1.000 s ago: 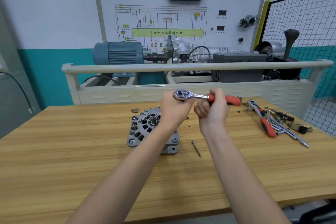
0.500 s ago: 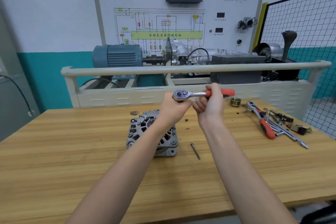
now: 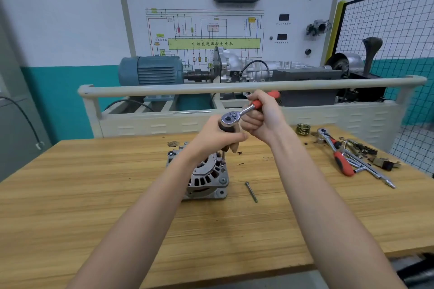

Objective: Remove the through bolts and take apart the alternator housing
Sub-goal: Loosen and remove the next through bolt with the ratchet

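Both hands grip ratchet above alternator.

Automotive training workshop: wiring-diagram trainer board, motor-driven transmission rig, wooden workbench, scattered tools.

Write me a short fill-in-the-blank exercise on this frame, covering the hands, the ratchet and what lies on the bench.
1. The right hand grips the ratchet by its ____ handle.
2. The left hand holds the tool just under the ratchet's ____.
3. The socket extension reaches down to the ____ standing on the wooden bench.
4. A loose bolt lies on the bench to the ____ of the alternator.

Missing words: red; head; alternator; right
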Tool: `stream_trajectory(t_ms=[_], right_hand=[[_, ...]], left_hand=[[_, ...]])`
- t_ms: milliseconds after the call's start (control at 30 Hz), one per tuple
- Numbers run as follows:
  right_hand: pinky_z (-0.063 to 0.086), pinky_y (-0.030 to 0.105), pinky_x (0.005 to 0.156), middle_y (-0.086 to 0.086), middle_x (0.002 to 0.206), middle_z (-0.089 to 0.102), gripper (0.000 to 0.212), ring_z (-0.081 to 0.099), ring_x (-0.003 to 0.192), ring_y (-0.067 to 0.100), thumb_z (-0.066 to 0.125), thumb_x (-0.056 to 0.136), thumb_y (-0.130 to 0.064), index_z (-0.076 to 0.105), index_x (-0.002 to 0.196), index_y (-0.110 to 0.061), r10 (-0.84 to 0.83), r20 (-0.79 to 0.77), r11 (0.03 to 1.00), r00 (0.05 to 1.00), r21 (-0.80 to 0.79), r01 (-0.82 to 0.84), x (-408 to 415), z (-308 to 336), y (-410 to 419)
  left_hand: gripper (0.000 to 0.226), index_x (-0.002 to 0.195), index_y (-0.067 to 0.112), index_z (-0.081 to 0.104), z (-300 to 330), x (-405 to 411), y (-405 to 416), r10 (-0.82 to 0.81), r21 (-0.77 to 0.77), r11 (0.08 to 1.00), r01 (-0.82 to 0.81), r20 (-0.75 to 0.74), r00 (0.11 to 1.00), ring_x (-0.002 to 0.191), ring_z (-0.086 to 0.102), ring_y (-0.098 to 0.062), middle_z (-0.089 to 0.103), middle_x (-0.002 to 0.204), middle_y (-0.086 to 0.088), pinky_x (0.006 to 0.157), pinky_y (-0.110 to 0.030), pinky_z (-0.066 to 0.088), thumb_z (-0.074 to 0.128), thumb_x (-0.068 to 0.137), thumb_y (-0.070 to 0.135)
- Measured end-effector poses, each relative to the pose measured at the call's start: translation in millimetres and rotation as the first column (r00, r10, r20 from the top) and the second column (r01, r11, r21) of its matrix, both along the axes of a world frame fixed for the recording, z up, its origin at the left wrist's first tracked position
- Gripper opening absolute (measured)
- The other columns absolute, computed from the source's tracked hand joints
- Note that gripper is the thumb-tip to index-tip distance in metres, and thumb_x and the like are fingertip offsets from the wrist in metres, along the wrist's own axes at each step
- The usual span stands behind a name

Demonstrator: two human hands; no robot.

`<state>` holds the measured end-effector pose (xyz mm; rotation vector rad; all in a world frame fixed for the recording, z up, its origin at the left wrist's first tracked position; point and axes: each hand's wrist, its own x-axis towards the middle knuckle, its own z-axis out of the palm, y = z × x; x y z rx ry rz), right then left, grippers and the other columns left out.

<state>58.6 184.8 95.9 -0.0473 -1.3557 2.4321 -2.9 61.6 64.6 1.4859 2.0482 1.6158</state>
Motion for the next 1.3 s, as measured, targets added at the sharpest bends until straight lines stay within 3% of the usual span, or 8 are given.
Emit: stream_trajectory(t_ms=[167,367,500,733,833,933,1100,1300], right_hand=[[0.010,0.016,0.031,-0.007,0.031,0.016,0.057,0.012,0.026,0.006,0.038,0.093,-0.014,0.028,0.037,-0.022,0.004,-0.018,0.999,1.000,-0.054,-0.005,-9,0,0],[0.017,0.019,0.035,-0.007,0.037,0.023,0.035,0.017,0.032,0.009,0.049,0.087,-0.009,0.031,0.058,-0.018,-0.524,-0.135,0.830,0.841,-0.302,0.468,13,-39,-35],[0.021,0.018,0.038,-0.007,0.040,0.026,0.027,0.022,0.033,0.009,0.050,0.086,-0.008,0.035,0.065,-0.017,-0.617,-0.232,0.773,0.752,-0.357,0.524,21,-51,-54],[0.017,0.017,0.033,-0.008,0.035,0.019,0.049,0.014,0.031,0.009,0.046,0.089,-0.012,0.030,0.045,-0.024,-0.270,-0.089,0.959,0.959,-0.120,0.258,6,-17,-11],[0.015,0.017,0.032,-0.008,0.033,0.018,0.055,0.013,0.028,0.007,0.040,0.092,-0.013,0.029,0.039,-0.024,-0.025,-0.038,0.999,0.999,0.042,0.027,-5,0,1],[0.013,0.018,0.032,-0.008,0.031,0.019,0.057,0.013,0.028,0.007,0.039,0.092,-0.013,0.029,0.037,-0.023,0.046,-0.019,0.997,0.999,0.068,-0.045,-11,6,3],[0.016,0.017,0.033,-0.008,0.035,0.021,0.039,0.015,0.030,0.008,0.046,0.088,-0.010,0.029,0.055,-0.020,-0.348,-0.084,0.926,0.934,-0.187,0.329,-2,-17,-20],[0.022,0.018,0.037,-0.007,0.043,0.029,0.029,0.025,0.034,0.008,0.053,0.081,-0.010,0.039,0.058,-0.021,-0.630,-0.270,0.772,0.728,-0.322,0.548,22,-55,-60]], left_hand=[[0.042,0.051,0.013,0.039,-4,5,15,0.067,0.116,0.990,-0.084,0.137,0.988,0.038,0.032,-0.009,0.036,0.040,0.006,0.043,-0.021,0.028,0.058,0.080,-0.011],[0.041,0.052,0.019,0.035,-14,19,35,0.382,0.336,0.830,-0.446,0.240,0.892,0.047,0.026,-0.006,0.034,0.047,0.007,0.045,-0.023,0.024,0.057,0.076,-0.007],[0.041,0.049,0.019,0.035,-17,23,44,0.484,0.355,0.733,-0.580,0.327,0.812,0.046,0.024,-0.008,0.033,0.046,0.007,0.044,-0.021,0.023,0.055,0.075,-0.006],[0.025,0.053,0.005,0.057,-5,6,11,0.203,0.116,0.970,-0.212,0.088,0.975,0.053,0.049,-0.016,0.055,0.049,-0.006,0.059,-0.030,0.042,0.063,0.076,-0.002],[0.033,0.050,0.014,0.057,2,-5,-2,-0.010,-0.010,1.000,0.011,0.066,0.998,0.051,0.050,-0.021,0.056,0.049,-0.007,0.056,-0.030,0.042,0.068,0.080,0.006],[0.044,0.048,0.017,0.046,1,-7,1,-0.102,0.056,0.994,0.095,0.151,0.983,0.043,0.037,-0.018,0.041,0.043,0.001,0.047,-0.026,0.034,0.063,0.083,-0.003],[0.043,0.051,0.016,0.039,-8,4,18,0.151,0.230,0.954,-0.192,0.185,0.971,0.037,0.031,-0.004,0.037,0.038,0.012,0.043,-0.020,0.027,0.055,0.078,-0.013],[0.043,0.049,0.019,0.035,-21,22,41,0.454,0.406,0.714,-0.571,0.353,0.818,0.047,0.024,-0.007,0.033,0.044,0.010,0.043,-0.021,0.023,0.057,0.075,-0.007]])
